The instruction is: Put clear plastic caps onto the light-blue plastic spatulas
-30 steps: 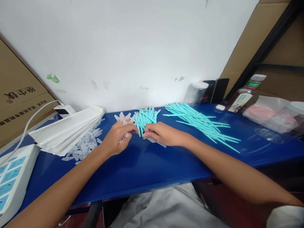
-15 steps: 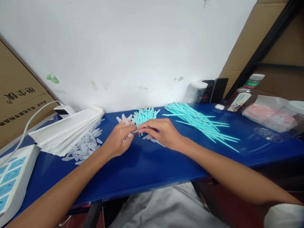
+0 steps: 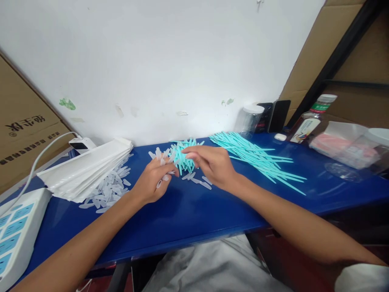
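My left hand point(image 3: 153, 178) is closed round a fan of several clear plastic caps point(image 3: 161, 156) that stick up past its fingers, with a bunch of short teal sticks point(image 3: 182, 156) fanned just beyond them. My right hand point(image 3: 212, 164) hovers over the teal bunch, its fingers loosely curled and its fingertips at the sticks; whether they grip one is hidden. A few loose clear caps point(image 3: 199, 181) lie on the blue table point(image 3: 188, 215) under that hand.
A long pile of teal sticks point(image 3: 258, 158) lies to the right. A stack of white sleeves point(image 3: 88, 166) and a heap of clear caps point(image 3: 106, 190) sit left. A white power strip point(image 3: 15, 231), a jar point(image 3: 249, 119), a phone point(image 3: 279, 115), a bottle point(image 3: 310, 121) and boxes ring the edges.
My right hand lifted from the table beside my left hand and moved up and right, over the teal bunch. My left hand stayed put with its caps.
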`<control>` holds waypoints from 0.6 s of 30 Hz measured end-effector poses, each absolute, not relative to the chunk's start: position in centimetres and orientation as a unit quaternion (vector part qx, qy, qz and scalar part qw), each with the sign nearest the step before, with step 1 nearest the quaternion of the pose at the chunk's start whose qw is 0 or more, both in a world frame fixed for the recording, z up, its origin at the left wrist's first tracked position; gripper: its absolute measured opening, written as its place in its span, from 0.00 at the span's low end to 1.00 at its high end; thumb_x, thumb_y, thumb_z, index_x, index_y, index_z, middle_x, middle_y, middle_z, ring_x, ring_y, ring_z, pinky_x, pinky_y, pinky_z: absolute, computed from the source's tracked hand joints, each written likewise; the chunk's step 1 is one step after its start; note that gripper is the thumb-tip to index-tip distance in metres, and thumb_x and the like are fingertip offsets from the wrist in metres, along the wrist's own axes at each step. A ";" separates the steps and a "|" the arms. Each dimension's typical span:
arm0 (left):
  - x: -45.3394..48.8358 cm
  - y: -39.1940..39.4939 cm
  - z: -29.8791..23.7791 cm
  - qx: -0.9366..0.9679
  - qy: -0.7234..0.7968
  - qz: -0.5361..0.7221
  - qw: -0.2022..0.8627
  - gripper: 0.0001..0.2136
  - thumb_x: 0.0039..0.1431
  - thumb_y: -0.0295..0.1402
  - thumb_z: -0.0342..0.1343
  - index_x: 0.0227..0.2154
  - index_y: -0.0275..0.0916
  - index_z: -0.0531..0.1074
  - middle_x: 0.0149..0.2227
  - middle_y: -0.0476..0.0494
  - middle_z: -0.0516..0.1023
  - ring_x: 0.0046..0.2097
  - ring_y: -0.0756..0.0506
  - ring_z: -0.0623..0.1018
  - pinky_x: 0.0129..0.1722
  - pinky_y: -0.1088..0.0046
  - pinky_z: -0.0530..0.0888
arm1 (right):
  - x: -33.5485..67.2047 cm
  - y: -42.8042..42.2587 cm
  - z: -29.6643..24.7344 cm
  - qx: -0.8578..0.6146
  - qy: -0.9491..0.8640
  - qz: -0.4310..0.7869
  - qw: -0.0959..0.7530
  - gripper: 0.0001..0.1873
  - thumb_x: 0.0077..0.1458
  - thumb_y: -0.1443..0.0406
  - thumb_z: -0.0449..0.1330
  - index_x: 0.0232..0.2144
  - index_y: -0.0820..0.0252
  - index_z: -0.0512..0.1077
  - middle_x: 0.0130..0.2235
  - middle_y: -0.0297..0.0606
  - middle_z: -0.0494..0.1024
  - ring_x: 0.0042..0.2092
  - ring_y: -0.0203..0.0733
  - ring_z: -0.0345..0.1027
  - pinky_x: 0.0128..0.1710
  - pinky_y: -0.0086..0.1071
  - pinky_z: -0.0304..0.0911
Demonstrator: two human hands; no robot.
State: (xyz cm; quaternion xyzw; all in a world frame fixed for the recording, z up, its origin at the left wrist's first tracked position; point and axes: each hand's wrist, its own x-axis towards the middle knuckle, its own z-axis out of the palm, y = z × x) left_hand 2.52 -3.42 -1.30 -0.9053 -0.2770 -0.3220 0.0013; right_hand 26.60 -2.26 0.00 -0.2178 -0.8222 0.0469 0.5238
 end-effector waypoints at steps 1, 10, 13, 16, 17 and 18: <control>2.5 -3.4 -1.3 -0.908 -0.264 -0.326 0.012 0.15 0.70 0.30 0.42 0.38 0.38 0.75 0.35 0.42 0.78 0.35 0.43 0.72 0.42 0.63 0.67 | 26.9 -2.2 0.5 -0.256 -0.806 0.072 0.529 0.18 0.75 0.57 0.51 0.47 0.59 0.78 0.37 0.39 0.83 0.37 0.39 0.77 0.39 0.32 0.71; 3.3 -4.6 -1.3 -0.915 -0.166 -0.328 0.164 0.13 0.60 0.23 0.46 0.43 0.37 0.72 0.37 0.39 0.77 0.39 0.41 0.76 0.49 0.57 0.73 | 27.9 -1.9 1.7 -0.283 -0.796 0.228 0.483 0.21 0.76 0.54 0.47 0.61 0.57 0.66 0.35 0.35 0.77 0.29 0.35 0.69 0.32 0.30 0.66; 3.4 -4.7 -1.4 -0.920 -0.172 -0.298 0.187 0.13 0.58 0.23 0.47 0.42 0.37 0.73 0.39 0.38 0.77 0.41 0.40 0.76 0.46 0.58 0.74 | 27.9 -1.9 1.5 -0.260 -0.787 0.248 0.503 0.14 0.72 0.54 0.56 0.50 0.57 0.69 0.33 0.32 0.80 0.25 0.32 0.69 0.28 0.28 0.63; 3.5 -4.7 -1.4 -0.926 -0.180 -0.264 0.199 0.12 0.55 0.23 0.49 0.39 0.37 0.73 0.38 0.37 0.76 0.40 0.38 0.75 0.42 0.59 0.73 | 27.8 -2.3 1.8 -0.257 -0.787 0.198 0.525 0.13 0.66 0.54 0.64 0.39 0.58 0.75 0.25 0.30 0.75 0.24 0.33 0.66 0.26 0.28 0.60; 3.6 -4.7 -1.4 -0.928 -0.185 -0.252 0.203 0.12 0.54 0.24 0.49 0.39 0.37 0.74 0.38 0.36 0.76 0.41 0.37 0.74 0.42 0.58 0.73 | 27.8 -2.5 2.0 -0.252 -0.792 0.173 0.529 0.12 0.66 0.55 0.64 0.37 0.59 0.76 0.25 0.31 0.76 0.25 0.34 0.66 0.27 0.29 0.60; 3.6 -4.6 -1.3 -0.930 -0.191 -0.241 0.204 0.12 0.54 0.24 0.49 0.39 0.37 0.74 0.38 0.36 0.76 0.41 0.37 0.74 0.42 0.58 0.73 | 27.7 -2.7 2.2 -0.240 -0.799 0.154 0.530 0.11 0.67 0.57 0.63 0.38 0.59 0.78 0.27 0.33 0.77 0.27 0.34 0.67 0.28 0.29 0.61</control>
